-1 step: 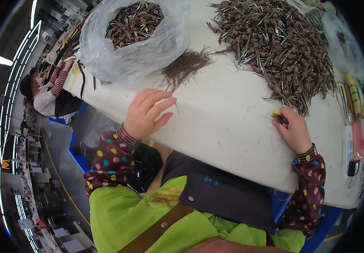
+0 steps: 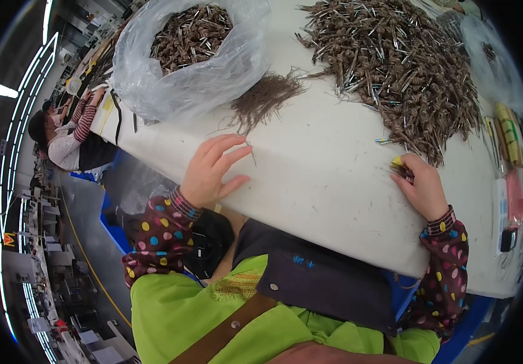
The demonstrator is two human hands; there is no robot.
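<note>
My left hand (image 2: 210, 170) hovers over the white table near its front edge, fingers spread and thumb apart. A thin brown strand (image 2: 253, 156) shows by its fingertips; whether it touches them is unclear. Above that hand lies a loose tuft of brown threads (image 2: 264, 100). My right hand (image 2: 420, 185) rests at the right with its fingers pinched round something small and dark, mostly hidden; a yellow patch shows at the fingertip. Just beyond it spreads a big pile of knotted brown cords with shiny metal tips (image 2: 401, 79). A single tipped cord end (image 2: 384, 141) sticks out of the pile's near side.
A clear plastic bag (image 2: 134, 79) holding similar brown cords (image 2: 191, 39) stands at the far left. Along the right edge lie a yellow roll (image 2: 509, 133), a pink item (image 2: 515, 197) and another plastic bag (image 2: 492, 67). A person in striped sleeves (image 2: 70, 136) works at the left.
My left hand has opened a little wider, its thumb and fingers moving slightly down and apart. My right hand stays in place.
</note>
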